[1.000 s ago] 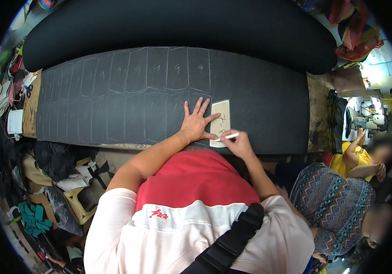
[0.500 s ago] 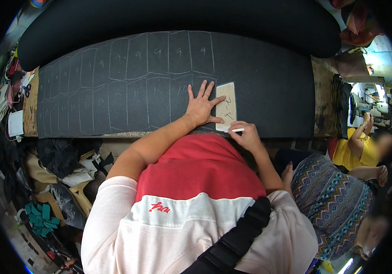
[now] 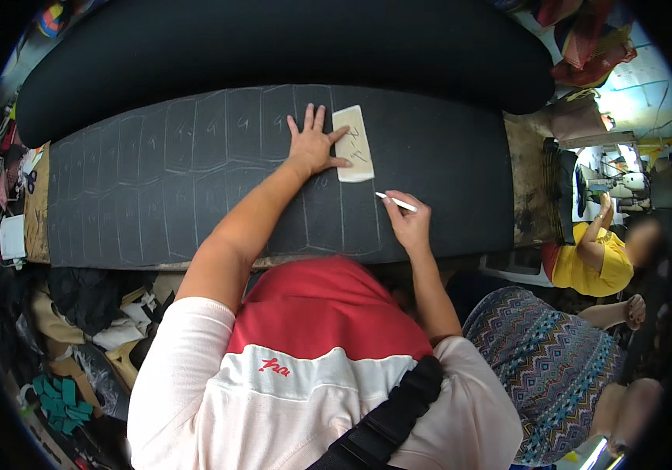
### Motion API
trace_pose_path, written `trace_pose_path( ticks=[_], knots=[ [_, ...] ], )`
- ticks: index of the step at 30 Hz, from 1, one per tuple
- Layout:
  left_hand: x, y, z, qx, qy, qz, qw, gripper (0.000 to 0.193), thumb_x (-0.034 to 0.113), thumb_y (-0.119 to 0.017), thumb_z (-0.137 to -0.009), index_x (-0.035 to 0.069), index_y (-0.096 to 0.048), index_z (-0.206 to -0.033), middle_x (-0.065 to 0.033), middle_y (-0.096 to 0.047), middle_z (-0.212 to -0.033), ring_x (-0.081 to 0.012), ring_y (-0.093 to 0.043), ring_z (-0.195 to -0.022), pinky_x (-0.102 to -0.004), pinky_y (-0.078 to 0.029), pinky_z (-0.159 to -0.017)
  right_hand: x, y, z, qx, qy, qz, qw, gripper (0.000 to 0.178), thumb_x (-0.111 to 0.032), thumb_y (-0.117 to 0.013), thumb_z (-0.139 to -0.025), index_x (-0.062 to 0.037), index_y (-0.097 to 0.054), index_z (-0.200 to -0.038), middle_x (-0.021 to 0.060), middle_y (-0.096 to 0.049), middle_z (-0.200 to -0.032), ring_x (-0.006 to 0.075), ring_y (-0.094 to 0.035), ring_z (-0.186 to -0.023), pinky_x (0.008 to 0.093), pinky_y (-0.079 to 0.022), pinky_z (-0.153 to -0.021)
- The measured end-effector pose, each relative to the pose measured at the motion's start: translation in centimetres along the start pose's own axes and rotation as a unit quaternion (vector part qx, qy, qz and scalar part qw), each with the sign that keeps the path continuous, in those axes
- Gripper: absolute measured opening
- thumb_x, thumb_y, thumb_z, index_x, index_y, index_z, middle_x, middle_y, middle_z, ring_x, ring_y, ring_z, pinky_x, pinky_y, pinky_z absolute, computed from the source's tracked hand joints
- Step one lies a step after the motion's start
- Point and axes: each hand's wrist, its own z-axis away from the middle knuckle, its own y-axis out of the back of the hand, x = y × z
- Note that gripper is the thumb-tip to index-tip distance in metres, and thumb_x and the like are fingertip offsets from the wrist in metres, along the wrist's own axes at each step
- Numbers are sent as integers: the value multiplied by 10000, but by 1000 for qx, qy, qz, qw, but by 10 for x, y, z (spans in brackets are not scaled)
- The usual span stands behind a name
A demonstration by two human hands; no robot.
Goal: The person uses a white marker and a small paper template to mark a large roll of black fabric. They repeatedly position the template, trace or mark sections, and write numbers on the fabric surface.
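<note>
Template [image 3: 354,145] has wide black sheet [image 3: 441,172] beyond its right edge.

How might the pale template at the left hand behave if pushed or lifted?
The pale template is probably stiff, given its crisp edges. It looks thin, so likely light. Lying flat on the black sheet, it might slide rather than tip.

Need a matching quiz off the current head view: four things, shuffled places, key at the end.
Things:
1. beige rectangular template
2. white marker pen
3. black roll
4. teal scraps

Places:
A. along the far side of the line-marked black sheet
B. in the right hand
C. low at the picture's left
D. partly under the left hand's thumb and index finger

Pairs: 1-D, 2-B, 3-A, 4-C
</note>
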Motion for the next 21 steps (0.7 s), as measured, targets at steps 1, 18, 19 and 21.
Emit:
trace_pose_path(
  ticks=[1,18,19,21],
  knots=[
    [-8,3,-12,-10,2,1,1000,832,711,-620,-613,393,-400,-1350,-201,-149,-1489,-402,-43,-1384,-713,-88,-994,2,-8,-5,10,-4,-55,998,132,-51,-678,-794,36,-675,-893,98,-677,-799,121,-629,-702,231,-488,-616],
    [-34,0,-25,-27,17,82,996,828,696,-619,-637,399,-365,-1367,-157,-117,-1508,-359,-15,-1397,-693,-37,-1012,8,-131,-204,-16,1,97,995,183,-243,-728,-728,-80,-723,-812,106,-691,-749,205,-673,-705,314,-518,-663],
    [-34,1,-25,-27,22,82,996,832,685,-634,-630,398,-371,-1365,-151,-120,-1509,-354,-15,-1398,-686,-32,-1019,9,-132,-209,-23,-5,134,991,179,-241,-730,-722,-88,-724,-814,113,-689,-760,231,-673,-721,324,-519,-675],
    [-34,4,-24,-30,29,91,995,829,674,-644,-627,400,-374,-1362,-146,-122,-1511,-346,-10,-1400,-674,-29,-1030,11,-129,-215,-35,-20,149,988,168,-232,-721,-718,-90,-722,-807,138,-681,-769,279,-671,-735,356,-521,-689]
  ],
)
